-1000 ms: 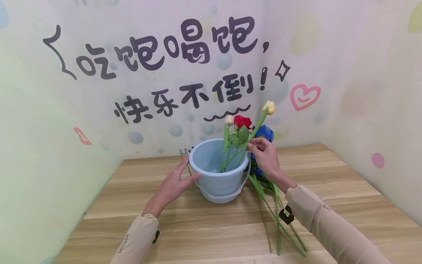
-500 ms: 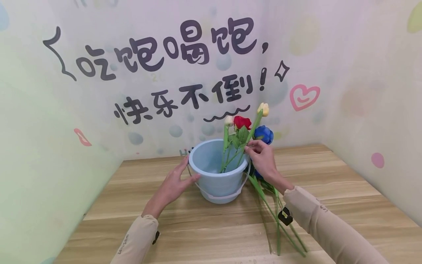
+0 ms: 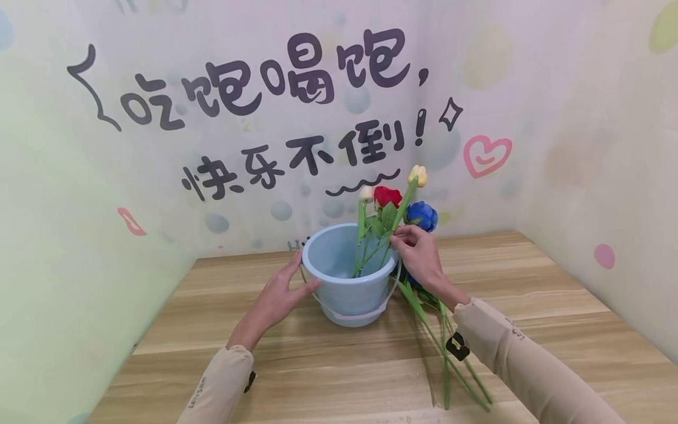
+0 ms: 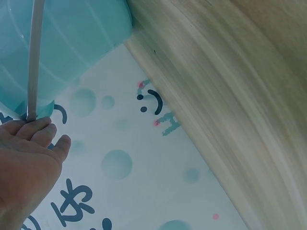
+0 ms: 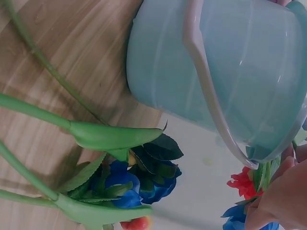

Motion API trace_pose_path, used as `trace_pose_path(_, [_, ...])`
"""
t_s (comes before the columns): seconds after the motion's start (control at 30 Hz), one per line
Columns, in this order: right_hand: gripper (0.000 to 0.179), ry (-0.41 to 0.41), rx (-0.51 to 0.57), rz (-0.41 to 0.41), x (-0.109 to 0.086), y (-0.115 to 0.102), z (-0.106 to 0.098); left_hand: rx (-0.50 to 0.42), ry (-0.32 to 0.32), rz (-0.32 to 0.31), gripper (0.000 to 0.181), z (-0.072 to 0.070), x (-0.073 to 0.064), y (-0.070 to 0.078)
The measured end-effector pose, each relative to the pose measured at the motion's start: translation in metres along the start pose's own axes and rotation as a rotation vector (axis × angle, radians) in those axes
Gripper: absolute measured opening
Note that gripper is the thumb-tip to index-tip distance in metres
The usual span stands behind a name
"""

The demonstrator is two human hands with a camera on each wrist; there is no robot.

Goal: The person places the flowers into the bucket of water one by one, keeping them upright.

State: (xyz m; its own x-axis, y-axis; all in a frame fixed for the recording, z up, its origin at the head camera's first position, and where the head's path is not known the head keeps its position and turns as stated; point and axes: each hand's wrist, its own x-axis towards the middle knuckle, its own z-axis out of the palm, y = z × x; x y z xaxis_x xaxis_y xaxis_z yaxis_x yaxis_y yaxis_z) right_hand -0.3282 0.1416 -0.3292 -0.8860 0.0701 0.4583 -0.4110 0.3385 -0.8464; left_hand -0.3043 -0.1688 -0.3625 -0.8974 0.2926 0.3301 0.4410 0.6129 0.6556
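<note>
A light blue bucket [image 3: 349, 303] stands upright on the wooden table. My left hand [image 3: 278, 297] rests against its left rim, thumb at the front; in the left wrist view the left fingers [image 4: 41, 129] touch the rim by the handle's end. Over the right rim, my right hand [image 3: 421, 259] pinches the green stem of a yellow tulip [image 3: 417, 176], which leans right with its lower stem inside the bucket. A red rose [image 3: 387, 197] and a whitish tulip [image 3: 366, 195] stand in the bucket beside it.
Right of the bucket lie more flowers, including blue ones [image 5: 124, 184], their long green stems [image 3: 447, 368] pointing toward the table's front. A blue flower head [image 3: 421, 216] shows behind my right hand. The pale handle [image 3: 356, 315] hangs down the bucket's front. A printed wall stands behind.
My right hand has moved slightly left with the yellow tulip, whose head has shifted left and a little lower. The left hand and bucket have stayed in place.
</note>
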Motion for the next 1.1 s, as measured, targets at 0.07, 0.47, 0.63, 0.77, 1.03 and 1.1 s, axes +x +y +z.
trace_pose_path(0.07, [0.017,-0.002,-0.007,0.001,0.000,0.000,0.000,0.001,-0.003,-0.004,0.089,0.000,0.000,0.000])
trace_pose_path(0.47, [0.016,-0.053,-0.275,-0.135,-0.001,-0.001,-0.013,0.008,-0.008,-0.011,0.090,0.001,0.000,0.001])
trace_pose_path(0.63, [0.017,-0.088,-0.274,-0.099,-0.004,0.005,-0.022,0.011,0.000,0.000,0.088,0.000,0.000,0.001])
trace_pose_path(0.77, [0.020,-0.096,-0.244,-0.075,-0.009,0.015,-0.031,0.014,0.000,-0.003,0.088,0.000,0.001,0.000])
trace_pose_path(1.03, [0.031,-0.092,-0.153,0.052,-0.021,0.036,-0.053,0.014,-0.003,0.003,0.087,0.000,0.001,0.000])
trace_pose_path(1.1, [0.030,-0.083,-0.136,0.073,-0.022,0.041,-0.058,0.016,-0.004,0.002,0.087,0.000,0.001,0.000])
